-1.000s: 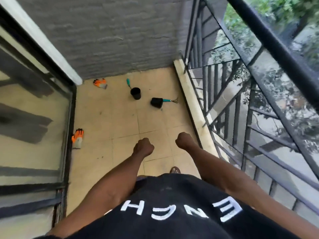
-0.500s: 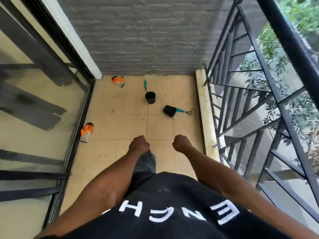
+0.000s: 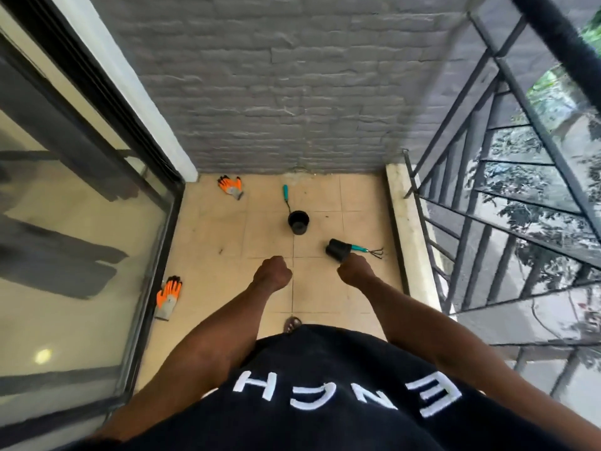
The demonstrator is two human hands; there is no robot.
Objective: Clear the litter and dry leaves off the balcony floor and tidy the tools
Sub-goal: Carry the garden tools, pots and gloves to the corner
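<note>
My left hand (image 3: 272,271) and my right hand (image 3: 354,271) are held out in front of me as empty fists above the tan tiled floor (image 3: 221,229). An upright black pot (image 3: 298,222) stands ahead, with a teal-handled tool (image 3: 286,193) lying behind it. A second black pot (image 3: 338,250) lies on its side just beyond my right fist, next to a teal-handled hand rake (image 3: 369,250). One orange and grey glove (image 3: 231,186) lies by the far wall. Another glove (image 3: 168,297) lies at the left by the door.
A sliding glass door (image 3: 81,255) runs along the left. A grey brick wall (image 3: 292,92) closes the far end. A pale curb (image 3: 406,229) and a black metal railing (image 3: 487,206) line the right side. My sandalled foot (image 3: 292,323) shows below my hands.
The view has swung and moved forward along the balcony, so the pots, tools and gloves sit closer. Both fists stay clenched and empty.
</note>
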